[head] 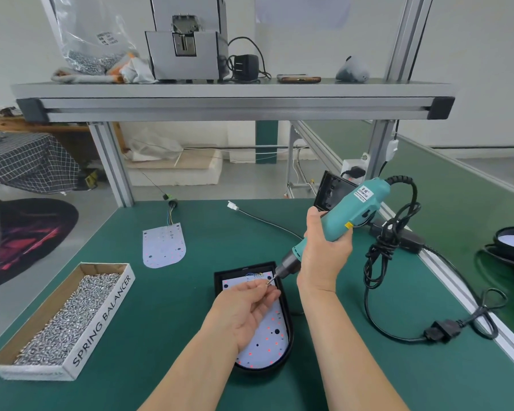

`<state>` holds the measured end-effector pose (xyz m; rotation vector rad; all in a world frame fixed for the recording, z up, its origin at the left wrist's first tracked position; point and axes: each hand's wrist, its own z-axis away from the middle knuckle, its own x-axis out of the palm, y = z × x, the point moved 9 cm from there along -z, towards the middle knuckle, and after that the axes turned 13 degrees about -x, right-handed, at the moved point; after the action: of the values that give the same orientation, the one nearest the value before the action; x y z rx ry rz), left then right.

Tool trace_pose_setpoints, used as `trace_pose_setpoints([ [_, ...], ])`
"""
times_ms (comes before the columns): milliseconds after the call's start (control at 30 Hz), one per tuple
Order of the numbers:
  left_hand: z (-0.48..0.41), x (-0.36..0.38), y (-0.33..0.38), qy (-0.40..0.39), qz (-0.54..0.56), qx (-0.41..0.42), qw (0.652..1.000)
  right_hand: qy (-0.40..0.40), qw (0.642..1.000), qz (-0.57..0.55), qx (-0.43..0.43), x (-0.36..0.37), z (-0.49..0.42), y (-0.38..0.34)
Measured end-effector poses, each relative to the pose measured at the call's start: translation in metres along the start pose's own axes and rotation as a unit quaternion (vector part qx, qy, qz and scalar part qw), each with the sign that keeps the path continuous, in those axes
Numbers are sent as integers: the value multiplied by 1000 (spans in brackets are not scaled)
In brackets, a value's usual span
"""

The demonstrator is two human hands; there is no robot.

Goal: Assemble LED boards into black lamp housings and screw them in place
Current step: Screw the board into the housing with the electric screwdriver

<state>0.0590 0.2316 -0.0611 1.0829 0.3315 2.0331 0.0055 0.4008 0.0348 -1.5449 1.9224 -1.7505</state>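
A black lamp housing (pixel 290 336) lies on the green mat near the front, with a white LED board (pixel 269 341) seated inside it. My left hand (pixel 244 307) hovers over the board, palm up, and pinches a small screw (pixel 268 285) at its fingertips. My right hand (pixel 324 250) grips a teal electric screwdriver (pixel 347 215), tilted so that its bit meets the screw above the housing's far end. A second LED board (pixel 163 246) with coloured wires lies loose on the mat to the left.
A cardboard box (pixel 101 318) full of screws stands at the front left. The screwdriver's black cable (pixel 380 253) coils to the right, with a plug (pixel 441 332) near the table edge. Another black housing (pixel 331 189) leans behind my right hand. A shelf (pixel 235 105) spans overhead.
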Motion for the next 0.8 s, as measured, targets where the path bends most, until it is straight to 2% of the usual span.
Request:
trace_pose_setpoints([
  [800,3,-2,0,-1,10,6,1000,0,1000,1,-22,-3,3,-2],
])
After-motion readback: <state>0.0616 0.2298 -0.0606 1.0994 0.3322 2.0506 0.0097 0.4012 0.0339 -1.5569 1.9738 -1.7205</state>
